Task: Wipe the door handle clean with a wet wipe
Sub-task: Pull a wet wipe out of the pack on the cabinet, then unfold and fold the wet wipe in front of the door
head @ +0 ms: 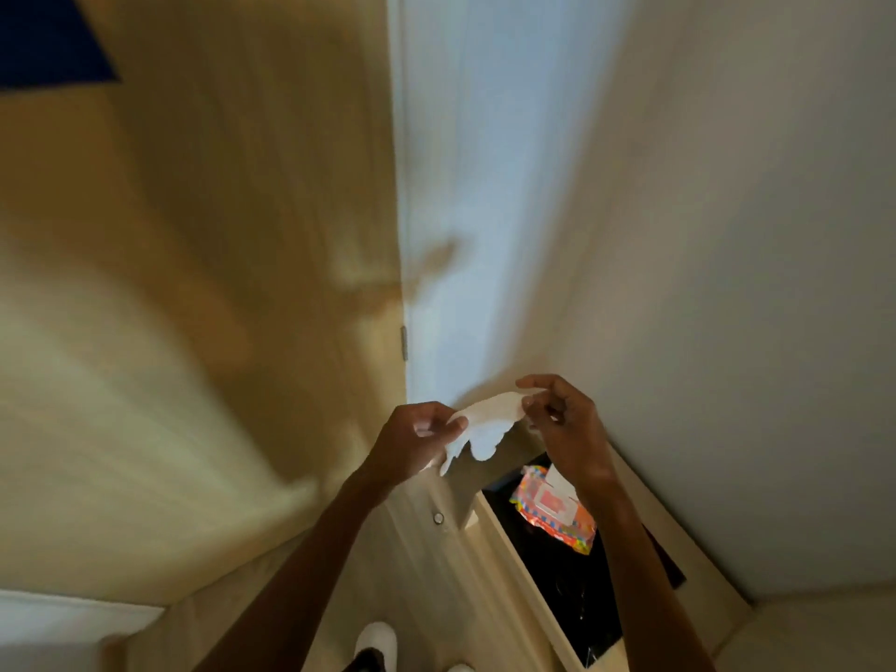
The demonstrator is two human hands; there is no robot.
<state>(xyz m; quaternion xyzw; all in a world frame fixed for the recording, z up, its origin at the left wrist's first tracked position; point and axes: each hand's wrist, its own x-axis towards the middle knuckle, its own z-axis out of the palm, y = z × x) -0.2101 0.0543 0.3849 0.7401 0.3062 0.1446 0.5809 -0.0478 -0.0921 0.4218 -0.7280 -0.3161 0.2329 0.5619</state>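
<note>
A white wet wipe (pixel 489 424) is stretched between both hands in front of me, hanging crumpled in the middle. My left hand (pixel 417 441) pinches its left end and my right hand (pixel 565 424) pinches its right end. Below my right wrist lies an orange and pink wipe pack (pixel 557 514) with its flap open, on a dark surface. The wooden door (pixel 218 235) fills the left of the view, blurred. A brownish smear near its right edge may be the door handle (pixel 431 264), but I cannot tell.
A white door frame (pixel 485 186) and a grey wall (pixel 751 283) stand to the right. A low cream cabinet with a small round knob (pixel 438 518) sits below my hands. My white shoes (pixel 376 640) show on the floor at the bottom.
</note>
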